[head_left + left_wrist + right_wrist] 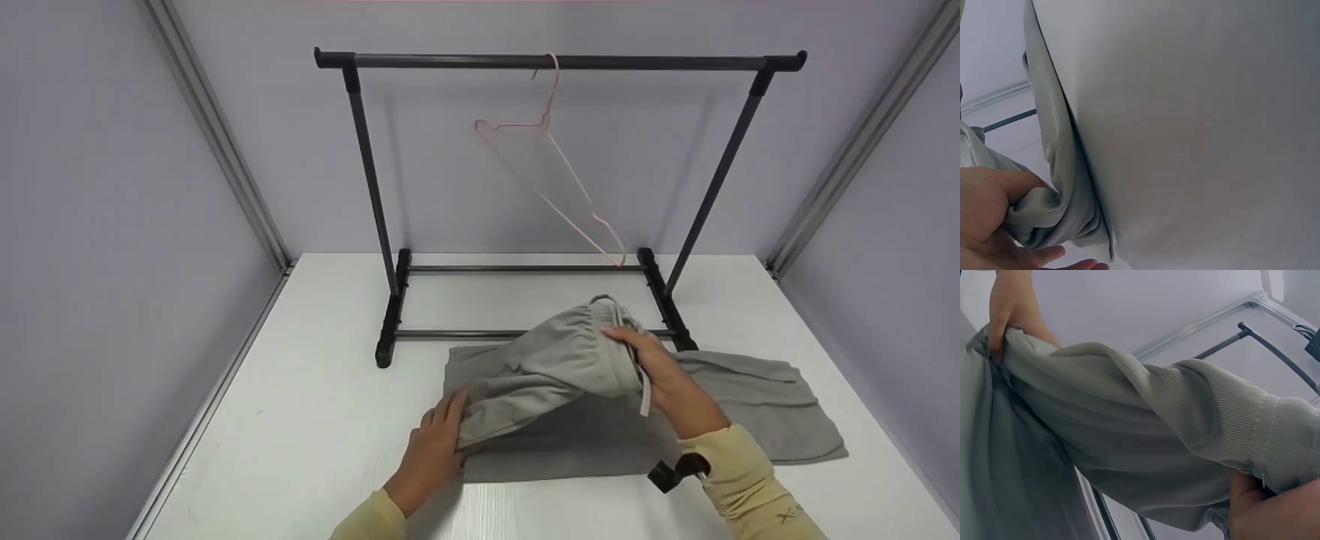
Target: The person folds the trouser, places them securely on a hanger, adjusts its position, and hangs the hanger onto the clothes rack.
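Grey ribbed drawstring pants (559, 364) are partly lifted, with their elastic waistband raised toward the right. My right hand (664, 375) grips the waistband, thumb on the outer side; a pale drawstring end (645, 397) dangles beside it. Lower on the left, my left hand (433, 448) holds a fold of the same pants. In the left wrist view, the left thumb (1019, 183) presses into the bunched cloth, with the other fingers underneath. The right wrist view shows the cloth stretched between both hands. A leg portion (765, 412) lies flat on the table to the right.
A black garment rack (450, 61) stands behind the pants on the white table (300, 390). One pink wire hanger (551, 97) hangs from its bar, turned at an angle. Pale walls (112, 225) enclose the table on the left, right and back.
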